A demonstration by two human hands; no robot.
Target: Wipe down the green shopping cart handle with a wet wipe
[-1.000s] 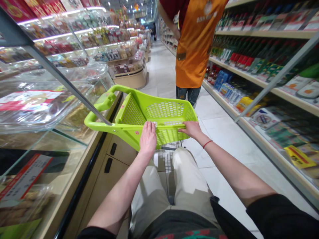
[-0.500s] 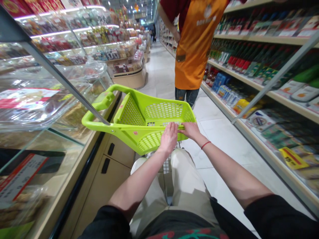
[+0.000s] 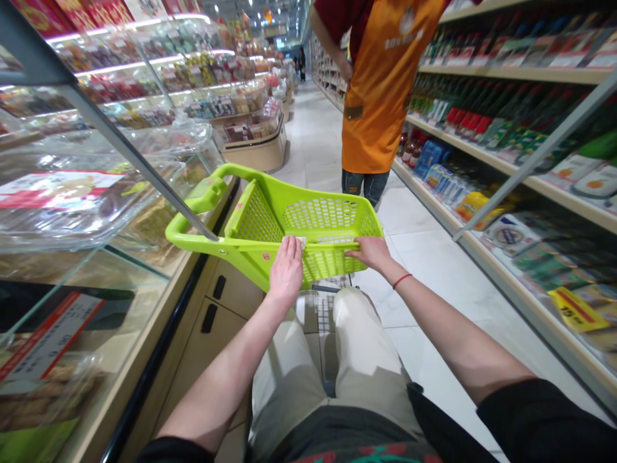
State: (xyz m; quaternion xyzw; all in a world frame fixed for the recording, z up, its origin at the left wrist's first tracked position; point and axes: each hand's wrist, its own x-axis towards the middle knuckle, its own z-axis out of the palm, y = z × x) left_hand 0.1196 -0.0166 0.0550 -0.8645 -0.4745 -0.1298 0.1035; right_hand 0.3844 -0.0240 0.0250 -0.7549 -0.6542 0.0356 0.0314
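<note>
Counting one green cart (image 3: 241, 257); on its near rim, two hands, one left hand (image 3: 286, 273) and one right hand (image 3: 373, 253), plus one white scrap (image 3: 302, 242). On its panels, two small red stickers (image 3: 266, 256). Beyond it, one person (image 3: 373, 122) in one orange apron (image 3: 380, 77). Below its handle, two black pulls (image 3: 219, 287). Right of it, one yellow price sign (image 3: 576, 310) and too many blurred bottles (image 3: 501, 106) to count.

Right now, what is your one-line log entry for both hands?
left hand: on green cart rim, with white material | right hand: gripping same rim | ahead: orange-aproned person
</note>
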